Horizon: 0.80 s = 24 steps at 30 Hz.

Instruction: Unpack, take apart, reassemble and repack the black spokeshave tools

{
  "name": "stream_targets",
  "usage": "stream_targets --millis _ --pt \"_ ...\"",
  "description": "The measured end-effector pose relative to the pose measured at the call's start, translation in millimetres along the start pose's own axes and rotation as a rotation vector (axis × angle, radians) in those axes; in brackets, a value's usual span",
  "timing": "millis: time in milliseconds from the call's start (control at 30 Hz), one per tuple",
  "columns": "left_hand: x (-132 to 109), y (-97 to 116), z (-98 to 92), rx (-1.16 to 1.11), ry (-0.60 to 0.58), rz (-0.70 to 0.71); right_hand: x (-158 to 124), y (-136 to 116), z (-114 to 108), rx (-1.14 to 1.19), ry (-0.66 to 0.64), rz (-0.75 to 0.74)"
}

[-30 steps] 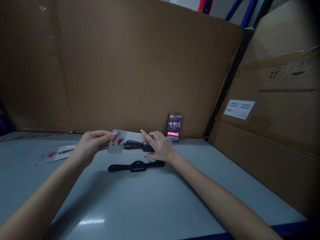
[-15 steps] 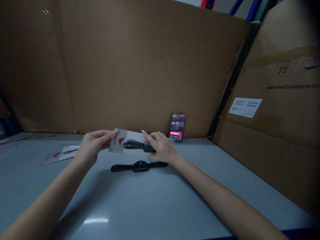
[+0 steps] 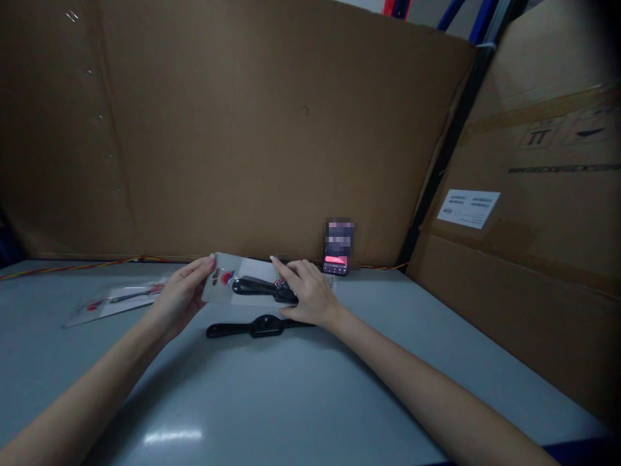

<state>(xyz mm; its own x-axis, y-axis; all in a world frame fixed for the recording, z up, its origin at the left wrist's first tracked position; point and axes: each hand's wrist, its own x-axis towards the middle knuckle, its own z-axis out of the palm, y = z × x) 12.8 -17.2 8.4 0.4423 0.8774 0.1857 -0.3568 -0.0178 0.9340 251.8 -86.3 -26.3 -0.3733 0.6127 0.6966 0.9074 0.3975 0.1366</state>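
Note:
A flat grey packaging card with a red and blue mark lies tilted just above the grey table. A black watch rests on the card. My left hand pinches the card's left end between thumb and fingers. My right hand lies over the card's right end, fingers pressed on the watch there. A second black watch with its straps stretched out lies flat on the table just in front of both hands.
Another clear packet with a dark item lies at the left. A phone with a lit screen leans against the tall cardboard sheet at the back. A big cardboard box stands on the right. Coloured wires run along the back edge.
Both hands and the card have shifted slightly left and the card has tipped a little. The loose watch on the table has stayed put.

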Motion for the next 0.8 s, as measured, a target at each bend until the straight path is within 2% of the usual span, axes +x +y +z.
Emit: stream_targets --millis 267,600,700,800 --pt "0 -4 -0.2 0.060 -0.008 0.036 -1 1 2 0.034 -0.020 0.001" --pt "-1 5 -0.2 0.119 -0.111 0.017 -2 4 -1 0.077 -0.026 0.026" --pt "-1 8 -3.3 0.152 -0.128 -0.016 -2 4 0 0.076 -0.023 0.021" --pt "-1 11 -7.0 0.166 -0.189 -0.114 -3 4 0 0.064 -0.038 0.003"
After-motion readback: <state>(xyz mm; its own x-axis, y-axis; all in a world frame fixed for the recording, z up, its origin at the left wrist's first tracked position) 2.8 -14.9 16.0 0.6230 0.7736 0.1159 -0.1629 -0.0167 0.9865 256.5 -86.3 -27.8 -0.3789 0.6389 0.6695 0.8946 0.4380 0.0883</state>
